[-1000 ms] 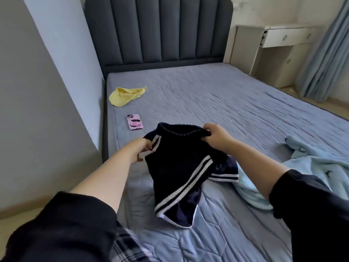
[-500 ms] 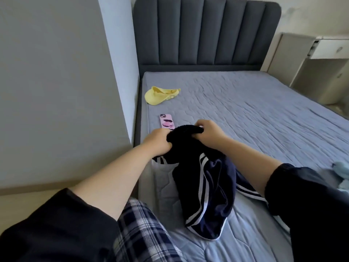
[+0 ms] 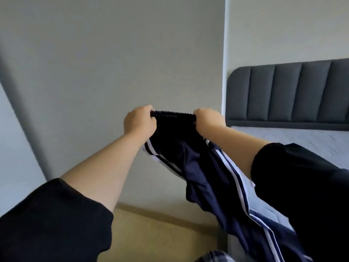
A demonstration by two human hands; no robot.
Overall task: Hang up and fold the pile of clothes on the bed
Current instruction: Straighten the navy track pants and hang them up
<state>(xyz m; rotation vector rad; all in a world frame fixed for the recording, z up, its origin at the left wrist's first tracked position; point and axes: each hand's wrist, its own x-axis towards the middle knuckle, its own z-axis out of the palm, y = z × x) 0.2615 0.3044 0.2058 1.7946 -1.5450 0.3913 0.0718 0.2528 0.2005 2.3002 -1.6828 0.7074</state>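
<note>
Navy bottoms (image 3: 188,159) with white side stripes, shorts or track bottoms, can't tell which. They are held up in the air by the elastic waistband (image 3: 172,114), which is pulled fairly taut between the two hands. Left hand (image 3: 138,122) grips the left end and right hand (image 3: 208,120) grips the right end. Fingers of both are clenched round the band, knuckles up, fabric bunched in each fist.

The rest of the garment hangs down and to the right. It is twisted and creased, one striped side trailing past the right sleeve (image 3: 302,186) toward the near right corner. The low end runs out of view, so I cannot tell whether it touches anything.

Behind the hands is a plain grey wall (image 3: 113,63). The bed (image 3: 306,138) is to the right with a dark padded headboard (image 3: 287,91) at the far end. A strip of yellowish floor (image 3: 151,233) lies below, between wall and bed. The left sleeve (image 3: 47,224) is near left, with a bit of plaid fabric (image 3: 213,257) at the bottom edge.

My read is that the garment is being lifted to shake out or line up before folding, and no fold has started.

Risks:
- The legs look twisted, so folding from here likely gives a crooked, lumpy result unless they are straightened first.
- The garment hangs partly over the floor gap. If the bunched elastic slips from one fist, it swings down onto the floor instead of the bed.
- The trailing end could snag on the bed edge or the right arm during the lift and pull the waistband askew.
</note>
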